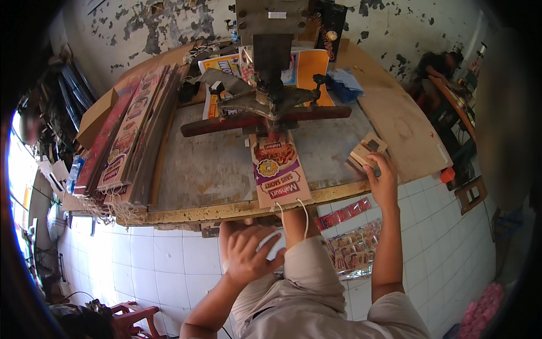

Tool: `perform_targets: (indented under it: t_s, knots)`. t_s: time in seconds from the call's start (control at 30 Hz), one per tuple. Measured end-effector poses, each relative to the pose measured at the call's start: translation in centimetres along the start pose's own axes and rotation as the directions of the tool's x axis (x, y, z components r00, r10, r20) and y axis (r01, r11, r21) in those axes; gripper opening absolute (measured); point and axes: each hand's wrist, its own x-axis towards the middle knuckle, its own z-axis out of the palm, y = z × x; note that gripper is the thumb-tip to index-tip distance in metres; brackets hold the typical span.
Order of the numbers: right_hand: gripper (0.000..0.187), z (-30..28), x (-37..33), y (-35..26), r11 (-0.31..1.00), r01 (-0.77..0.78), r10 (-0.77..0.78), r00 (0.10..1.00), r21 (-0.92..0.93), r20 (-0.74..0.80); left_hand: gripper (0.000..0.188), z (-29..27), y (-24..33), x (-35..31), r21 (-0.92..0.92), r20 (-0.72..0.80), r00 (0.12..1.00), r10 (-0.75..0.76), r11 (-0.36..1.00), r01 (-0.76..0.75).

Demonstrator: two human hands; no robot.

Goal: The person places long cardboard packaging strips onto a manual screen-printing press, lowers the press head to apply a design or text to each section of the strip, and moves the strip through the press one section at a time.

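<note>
A printed cardboard hanging card [276, 169] in purple and tan lies on the grey bench plate under the press head [271, 116]. Two white string loops [306, 217] hang from its near end over the bench edge. Below that edge, above my lap, is my left hand [248, 254], its fingers apart and nothing seen in them. My right hand [381, 172] pinches the near edge of a small wooden block [367, 151] at the right of the plate. The block's underside is hidden.
Long stacks of printed cards [132, 135] with strings lie at the left, beside a brown carton [101, 118]. Printed sheets [313, 73] and blue plastic [345, 85] lie behind the press. Sachet strips [354, 248] are on the tiled floor. Another person [437, 70] sits far right.
</note>
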Motion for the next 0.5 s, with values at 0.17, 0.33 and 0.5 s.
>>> perform_targets:
  t_s: [0.17,0.33,0.5]
  knots:
    - [0.032,0.7,-0.8,-4.7,0.97,0.167,-0.178,0.983,0.179,0.044,0.042,1.7,-4.7,3.8,-0.031,0.047,0.978,-0.203,0.978,0.204]
    - [0.033,2.7,-1.6,-7.2,0.916,0.217,-0.3,0.929,0.337,0.215,0.054,3.6,-7.0,5.9,0.003,0.16,0.962,-0.222,0.974,0.224]
    - [0.031,2.9,-1.6,-6.6,0.91,0.14,-0.246,0.94,0.391,0.236,0.056,4.1,-7.0,5.7,0.03,0.266,0.932,-0.245,0.969,0.246]
